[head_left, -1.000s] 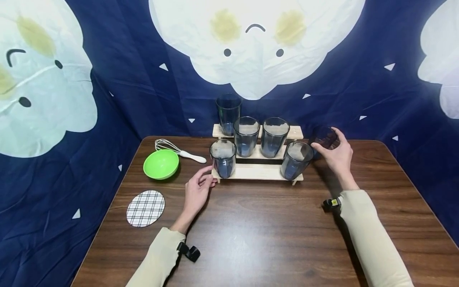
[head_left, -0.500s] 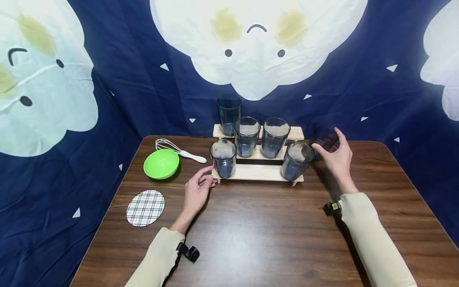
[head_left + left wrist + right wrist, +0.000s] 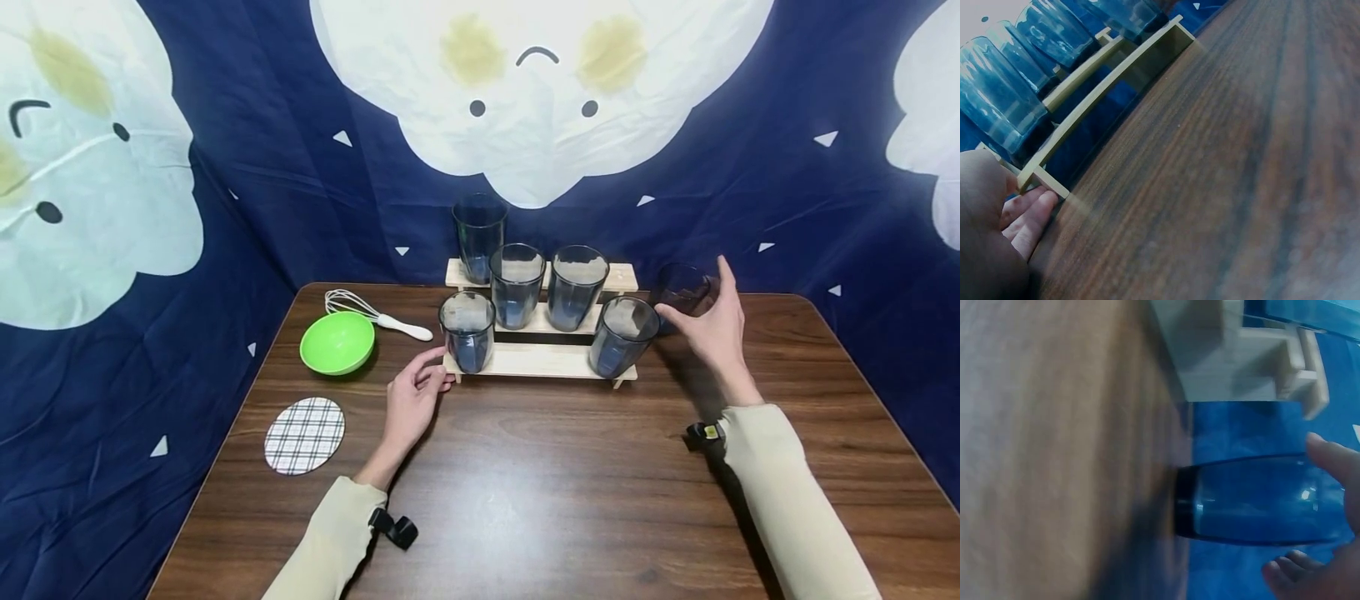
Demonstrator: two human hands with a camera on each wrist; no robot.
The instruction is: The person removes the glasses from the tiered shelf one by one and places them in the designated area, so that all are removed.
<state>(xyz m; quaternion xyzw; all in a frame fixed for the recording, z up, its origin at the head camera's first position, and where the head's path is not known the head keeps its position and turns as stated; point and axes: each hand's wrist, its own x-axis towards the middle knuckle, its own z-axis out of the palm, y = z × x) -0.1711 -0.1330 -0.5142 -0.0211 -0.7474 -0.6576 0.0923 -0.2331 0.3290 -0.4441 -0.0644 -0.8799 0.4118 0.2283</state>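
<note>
A three-step wooden rack [image 3: 540,360] stands at the table's back, bearing several dark blue-grey glasses. My left hand [image 3: 408,404] grips the rack's front left end; in the left wrist view its fingers curl by the end leg. The nearest glass [image 3: 468,343] is just above that hand on the lowest step. Right of the rack, a single dark glass [image 3: 1254,500] stands upright on the table. My right hand [image 3: 716,333] surrounds this glass with thumb and fingers spread. In the right wrist view the lower fingers are apart from it; thumb contact is unclear.
A green bowl [image 3: 337,343] and a white whisk [image 3: 403,327] lie left of the rack. A round checked mat [image 3: 304,436] is nearer on the left. A navy cloth with cloud faces [image 3: 390,217] hangs behind the table [image 3: 570,492].
My right hand's fingers have spread away from the dark glass, and the hand has shifted slightly right. The left hand and the rack stay where they were.
</note>
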